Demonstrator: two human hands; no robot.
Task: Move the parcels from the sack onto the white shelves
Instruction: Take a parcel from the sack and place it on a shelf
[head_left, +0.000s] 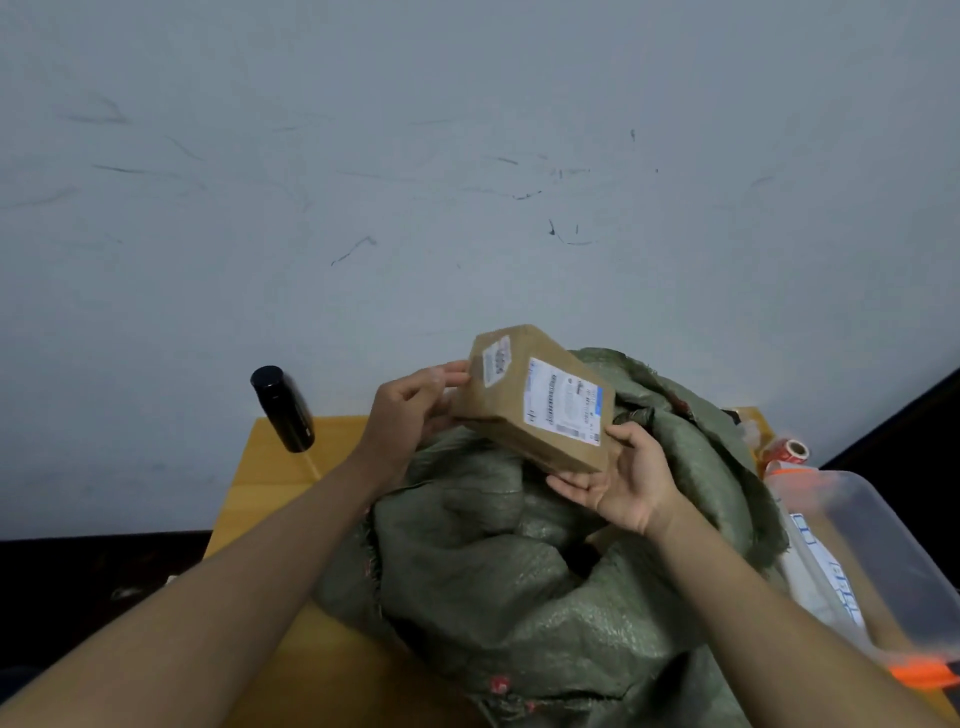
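A brown cardboard parcel (540, 397) with a white shipping label is held in the air above a crumpled green woven sack (519, 561). My left hand (415, 410) grips the parcel's left end, thumb on top. My right hand (623, 478) holds its lower right corner from beneath, palm up and thumb on the label side. The sack lies on a yellow wooden table (270, 493), its mouth open toward me. No white shelves are in view.
A black cylindrical bottle (283, 408) stands at the table's far left corner. A clear plastic bin with orange clips (883, 561) holds white packets at the right, with a roll of red tape (789, 451) behind it. A scuffed grey wall (467, 182) rises behind the table.
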